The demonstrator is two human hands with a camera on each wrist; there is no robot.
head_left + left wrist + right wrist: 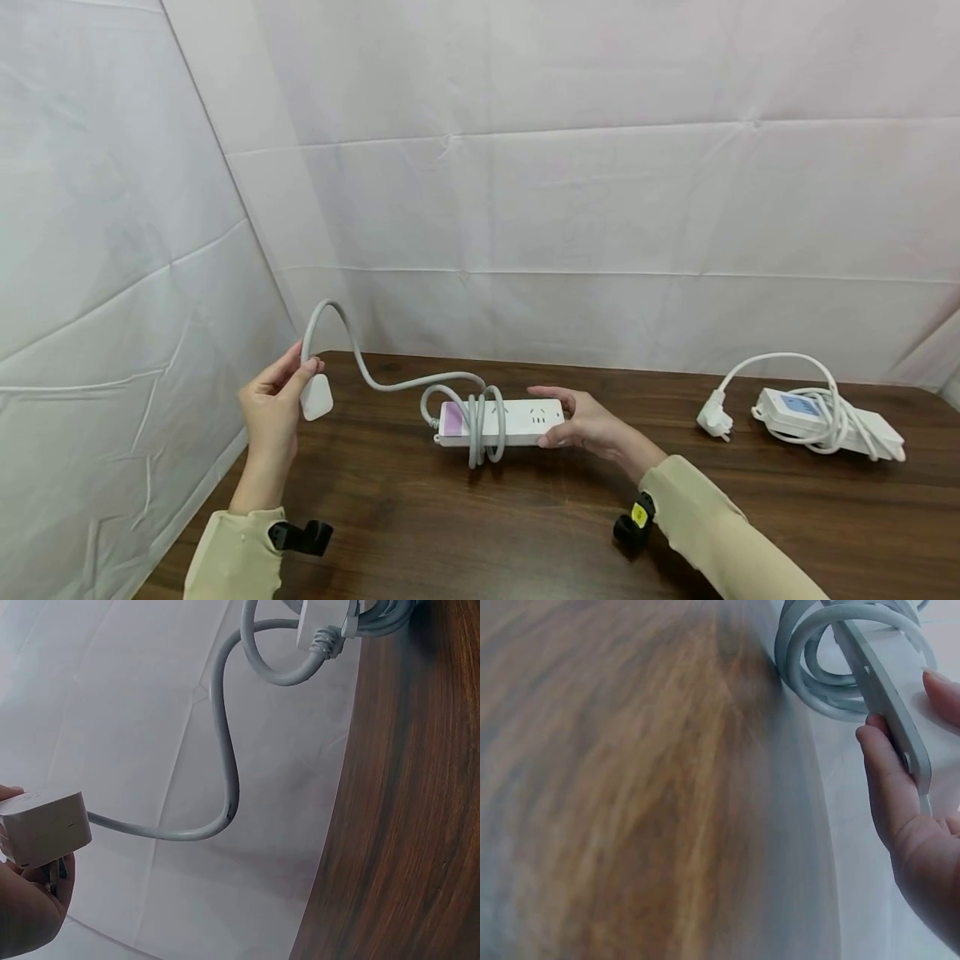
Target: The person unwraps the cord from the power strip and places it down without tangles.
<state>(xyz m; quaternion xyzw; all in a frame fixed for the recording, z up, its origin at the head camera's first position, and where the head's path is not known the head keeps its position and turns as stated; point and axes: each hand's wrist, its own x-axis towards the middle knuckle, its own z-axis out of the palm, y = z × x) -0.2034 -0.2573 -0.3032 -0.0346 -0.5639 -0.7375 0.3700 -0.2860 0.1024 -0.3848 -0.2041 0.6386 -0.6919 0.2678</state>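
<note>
A white power strip with a purple label has its grey cord looped around its left half. My right hand grips the strip's right end, thumb at the front edge and fingers over the back. In the right wrist view the strip's side shows between thumb and fingers. Off to the left, my left hand pinches the cord's white plug, held up higher than the strip. From this plug a free length of cord arcs across to the coils.
A second white power strip with a blue label lies at the right of the brown wooden table. Its white cord is wound around it, and its plug rests to its left. White cloth walls stand behind and at the left.
</note>
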